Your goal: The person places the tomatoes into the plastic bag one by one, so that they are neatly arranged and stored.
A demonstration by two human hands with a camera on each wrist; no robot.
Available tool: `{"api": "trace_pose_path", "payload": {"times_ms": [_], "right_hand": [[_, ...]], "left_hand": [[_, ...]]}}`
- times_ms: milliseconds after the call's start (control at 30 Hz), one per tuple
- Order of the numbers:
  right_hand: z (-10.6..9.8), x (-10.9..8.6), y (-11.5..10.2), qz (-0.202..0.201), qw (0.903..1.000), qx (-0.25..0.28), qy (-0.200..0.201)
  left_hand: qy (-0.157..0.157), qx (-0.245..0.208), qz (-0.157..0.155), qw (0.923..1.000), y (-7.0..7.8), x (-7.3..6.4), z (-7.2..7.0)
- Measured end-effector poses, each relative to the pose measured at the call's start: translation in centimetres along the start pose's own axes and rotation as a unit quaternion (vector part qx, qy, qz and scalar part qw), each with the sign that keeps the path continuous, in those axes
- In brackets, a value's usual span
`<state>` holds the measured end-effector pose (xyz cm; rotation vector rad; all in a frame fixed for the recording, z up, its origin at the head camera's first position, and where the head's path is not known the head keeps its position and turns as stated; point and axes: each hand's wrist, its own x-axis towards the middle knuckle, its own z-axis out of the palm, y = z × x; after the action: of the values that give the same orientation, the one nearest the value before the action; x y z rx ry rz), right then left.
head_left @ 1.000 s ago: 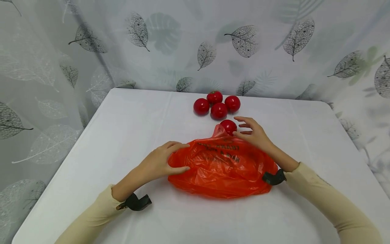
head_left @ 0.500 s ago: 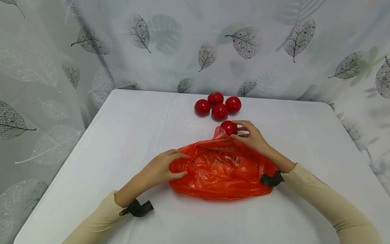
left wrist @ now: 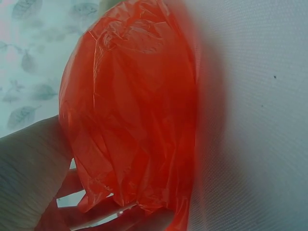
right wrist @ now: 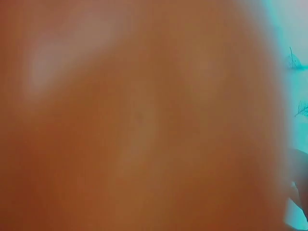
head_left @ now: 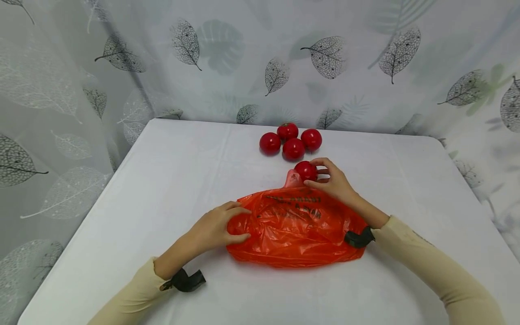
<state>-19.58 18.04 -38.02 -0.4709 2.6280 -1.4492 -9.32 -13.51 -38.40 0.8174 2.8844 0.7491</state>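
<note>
A red plastic bag [head_left: 292, 234] with dark lettering lies bunched on the table in the head view. At its left end my left hand [head_left: 215, 228] holds the bag, thumb on the near side and fingers on the far side. The left wrist view shows the crinkled bag [left wrist: 130, 106] filling the space by the fingers [left wrist: 103, 214]. Just beyond the bag, my right hand [head_left: 336, 184] grips a red tomato [head_left: 303, 170] from the right, between thumb and fingers. Part of a bag handle stands beside that tomato. Blurred red plastic fills most of the right wrist view.
Several more tomatoes [head_left: 293, 149] sit in a cluster farther back on the white table [head_left: 183, 171]. A curtain with a leaf print [head_left: 235, 54] hangs along the back and sides. My right forearm passes over the bag's right end.
My right hand has closed in on the tomato from the right and now holds it. My left hand has moved slightly down along the bag's left end.
</note>
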Motion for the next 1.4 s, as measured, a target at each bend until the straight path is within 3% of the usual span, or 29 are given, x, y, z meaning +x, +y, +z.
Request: {"api": "trace_pose_path", "payload": {"times_ms": [300, 567, 967, 1400], "right_hand": [[0.3, 1.2, 3.0, -0.002, 0.9999, -0.008, 0.01], [0.2, 1.2, 3.4, -0.001, 0.9994, -0.018, 0.031], [0.0, 1.4, 3.6, -0.002, 0.9985, 0.008, 0.054], [-0.5, 0.8, 2.4, -0.037, 0.9953, 0.036, 0.082]], "left_hand": [[-0.005, -0.001, 0.001, 1.0, 0.0, -0.2, 0.1], [-0.008, 0.003, 0.002, 1.0, 0.0, -0.2, 0.2], [-0.012, 0.012, -0.007, 0.9998, 0.2, -0.1, 0.0], [-0.017, 0.013, -0.011, 0.9997, 0.2, -0.1, 0.1]]}}
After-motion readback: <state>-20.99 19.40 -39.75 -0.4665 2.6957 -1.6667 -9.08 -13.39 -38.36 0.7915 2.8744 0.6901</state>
